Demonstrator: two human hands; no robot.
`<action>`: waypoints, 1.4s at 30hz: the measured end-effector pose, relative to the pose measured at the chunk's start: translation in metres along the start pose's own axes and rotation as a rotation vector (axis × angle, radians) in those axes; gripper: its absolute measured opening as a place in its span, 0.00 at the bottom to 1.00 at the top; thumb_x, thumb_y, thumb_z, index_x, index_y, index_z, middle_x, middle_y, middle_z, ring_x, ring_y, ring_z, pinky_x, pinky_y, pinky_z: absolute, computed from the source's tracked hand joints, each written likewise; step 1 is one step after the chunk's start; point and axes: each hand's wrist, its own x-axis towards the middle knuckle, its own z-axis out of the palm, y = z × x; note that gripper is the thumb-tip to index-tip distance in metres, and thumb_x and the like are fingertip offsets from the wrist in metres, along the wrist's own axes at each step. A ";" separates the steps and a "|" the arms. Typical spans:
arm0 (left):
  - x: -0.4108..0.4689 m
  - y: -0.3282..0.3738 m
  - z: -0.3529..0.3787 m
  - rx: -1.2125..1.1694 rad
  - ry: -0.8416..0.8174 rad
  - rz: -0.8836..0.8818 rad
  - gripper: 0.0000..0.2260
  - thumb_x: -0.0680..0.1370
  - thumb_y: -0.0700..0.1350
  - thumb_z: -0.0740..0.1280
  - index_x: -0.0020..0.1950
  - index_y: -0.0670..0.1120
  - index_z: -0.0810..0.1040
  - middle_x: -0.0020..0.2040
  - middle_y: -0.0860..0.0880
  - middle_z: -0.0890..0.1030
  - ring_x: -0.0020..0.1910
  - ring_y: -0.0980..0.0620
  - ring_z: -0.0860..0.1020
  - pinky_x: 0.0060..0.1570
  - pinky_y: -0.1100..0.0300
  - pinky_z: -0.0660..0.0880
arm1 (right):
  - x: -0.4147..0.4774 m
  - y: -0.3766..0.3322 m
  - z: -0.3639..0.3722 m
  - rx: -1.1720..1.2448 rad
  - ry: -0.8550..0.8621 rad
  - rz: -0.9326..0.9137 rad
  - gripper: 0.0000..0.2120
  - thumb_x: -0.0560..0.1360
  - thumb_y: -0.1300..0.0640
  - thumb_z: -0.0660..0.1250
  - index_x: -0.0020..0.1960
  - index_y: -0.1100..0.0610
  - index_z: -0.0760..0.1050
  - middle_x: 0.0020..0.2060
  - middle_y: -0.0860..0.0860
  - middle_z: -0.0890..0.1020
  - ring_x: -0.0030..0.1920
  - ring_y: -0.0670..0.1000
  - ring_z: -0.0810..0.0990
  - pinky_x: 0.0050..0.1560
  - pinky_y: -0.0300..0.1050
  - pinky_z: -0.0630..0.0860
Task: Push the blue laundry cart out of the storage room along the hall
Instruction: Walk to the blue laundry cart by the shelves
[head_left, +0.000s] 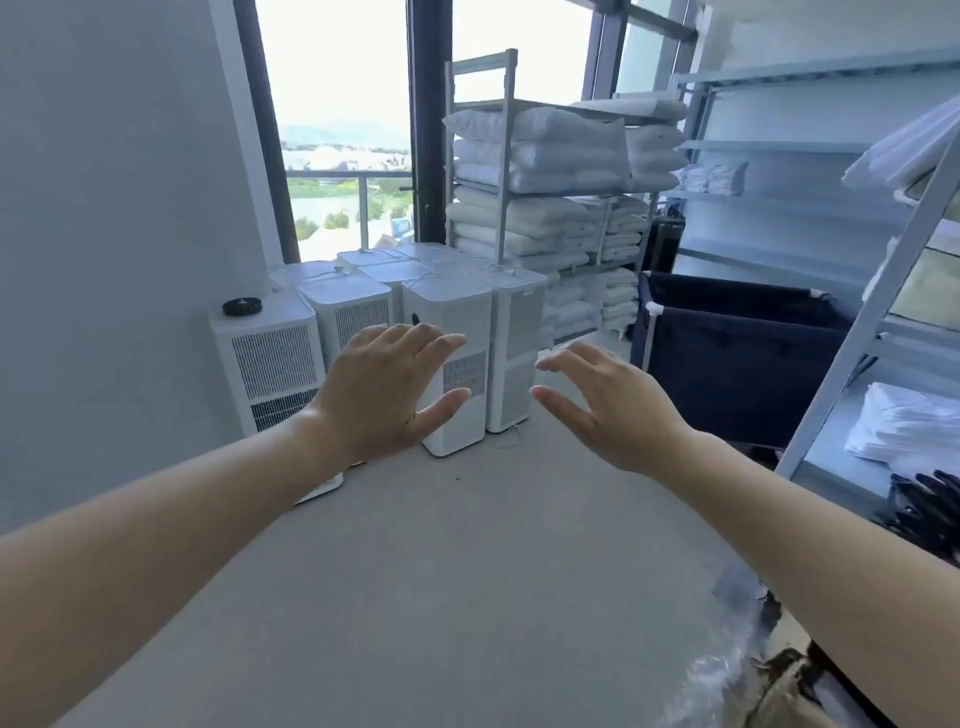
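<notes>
The blue laundry cart (737, 348) stands at the right of the room, against the foot of the metal shelving (883, 291), well apart from both hands. It is a deep bin of dark navy fabric hung on a pale frame with a white corner joint; its inside looks dark. No writing or label can be read on it or anywhere else. The left hand (384, 395) and right hand (608, 410) are stretched forward over the grey floor (441, 571), palms down, fingers spread wide, holding nothing. Beyond them a cluster of white air purifiers (457, 338) stands by the window (343, 130). Behind those, a rack of folded pillows (540, 171) stands just left of the cart.
</notes>
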 end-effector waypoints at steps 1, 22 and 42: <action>0.009 -0.008 0.007 -0.012 -0.008 0.003 0.28 0.77 0.61 0.48 0.67 0.45 0.71 0.57 0.48 0.78 0.55 0.46 0.77 0.57 0.49 0.71 | 0.011 0.006 0.007 0.011 0.005 0.016 0.24 0.77 0.39 0.52 0.62 0.53 0.73 0.58 0.49 0.77 0.58 0.51 0.75 0.50 0.48 0.75; 0.200 -0.070 0.221 -0.205 -0.195 0.073 0.27 0.75 0.64 0.47 0.68 0.55 0.69 0.64 0.51 0.74 0.62 0.49 0.74 0.58 0.53 0.70 | 0.122 0.189 0.136 0.099 -0.093 0.260 0.21 0.77 0.40 0.55 0.62 0.53 0.73 0.59 0.47 0.76 0.58 0.48 0.75 0.48 0.46 0.74; 0.491 -0.030 0.420 -0.300 -0.255 0.121 0.25 0.76 0.63 0.51 0.67 0.53 0.71 0.62 0.52 0.75 0.63 0.50 0.73 0.62 0.52 0.68 | 0.214 0.492 0.192 0.149 -0.161 0.455 0.23 0.78 0.41 0.56 0.67 0.54 0.68 0.64 0.47 0.72 0.61 0.47 0.71 0.53 0.42 0.69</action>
